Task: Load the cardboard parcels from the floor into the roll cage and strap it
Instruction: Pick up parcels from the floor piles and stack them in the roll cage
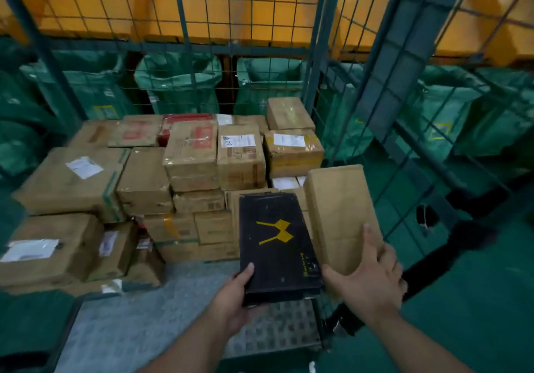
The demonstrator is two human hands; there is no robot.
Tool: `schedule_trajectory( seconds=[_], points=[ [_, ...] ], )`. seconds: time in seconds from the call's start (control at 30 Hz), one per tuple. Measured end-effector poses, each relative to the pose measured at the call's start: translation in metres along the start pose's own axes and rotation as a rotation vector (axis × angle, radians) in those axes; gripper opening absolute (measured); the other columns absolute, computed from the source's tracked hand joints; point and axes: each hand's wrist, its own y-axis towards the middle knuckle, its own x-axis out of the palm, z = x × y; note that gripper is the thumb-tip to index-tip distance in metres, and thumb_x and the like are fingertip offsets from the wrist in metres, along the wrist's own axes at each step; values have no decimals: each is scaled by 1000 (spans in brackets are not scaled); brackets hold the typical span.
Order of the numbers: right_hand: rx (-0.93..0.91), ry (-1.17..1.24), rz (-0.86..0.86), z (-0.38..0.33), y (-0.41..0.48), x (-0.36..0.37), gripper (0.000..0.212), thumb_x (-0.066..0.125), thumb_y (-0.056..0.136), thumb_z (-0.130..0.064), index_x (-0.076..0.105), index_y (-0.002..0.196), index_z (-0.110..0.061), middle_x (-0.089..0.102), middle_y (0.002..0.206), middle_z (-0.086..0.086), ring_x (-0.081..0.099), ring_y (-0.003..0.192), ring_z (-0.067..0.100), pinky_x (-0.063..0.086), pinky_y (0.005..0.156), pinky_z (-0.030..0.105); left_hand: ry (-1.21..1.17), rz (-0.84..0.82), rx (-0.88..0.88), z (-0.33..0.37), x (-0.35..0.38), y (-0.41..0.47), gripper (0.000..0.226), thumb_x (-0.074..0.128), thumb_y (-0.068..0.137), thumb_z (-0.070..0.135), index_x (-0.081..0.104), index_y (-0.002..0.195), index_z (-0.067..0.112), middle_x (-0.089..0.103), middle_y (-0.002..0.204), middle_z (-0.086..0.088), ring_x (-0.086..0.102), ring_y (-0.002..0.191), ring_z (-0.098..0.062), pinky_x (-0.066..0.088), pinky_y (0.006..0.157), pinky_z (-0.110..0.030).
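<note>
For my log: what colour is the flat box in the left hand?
The flat box is black with a yellow mark; head view.

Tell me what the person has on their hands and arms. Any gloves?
No gloves. The left hand and right hand are both bare, with no ring showing. The left forearm and right forearm are bare too, with no sleeve, watch or band in view.

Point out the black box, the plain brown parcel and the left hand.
black box (278,247): head view, top face, below the yellow mark.
plain brown parcel (338,213): head view, middle of its broad face.
left hand (234,297): head view, back of the hand.
</note>
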Motion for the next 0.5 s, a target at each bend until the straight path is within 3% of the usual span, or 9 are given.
schedule_trajectory(
  seconds=[0.1, 0.37, 0.5],
  points=[
    [48, -51, 32, -19, 28, -13, 128, 56, 61, -89, -26, 150, -46, 12, 161, 16, 24, 144, 41, 30, 113, 57, 7, -2, -34, 29, 24, 39, 47, 75, 90, 42, 64, 129, 18, 76, 116, -12, 72, 108, -36, 62, 83, -54],
    [71, -17, 36, -40, 100, -23, 125, 63, 63, -80, -12, 156, -45, 13, 163, 15, 21, 146, 41, 28, 116, 58, 29, -21, -79, 68, 101, 110, 44, 72, 94, 39, 61, 126, 10, 71, 122, -14, 69, 101, -31, 62, 60, -39],
    [36, -25, -8, -48, 129, -12, 124, 63, 63, -80, -13, 155, -47, 13, 163, 15, 22, 145, 41, 25, 116, 59, 166, 38, -80, 59, 133, 151, 64, 75, 89, 47, 53, 140, 14, 69, 127, -11, 70, 105, -32, 65, 73, -45]
  ],
)
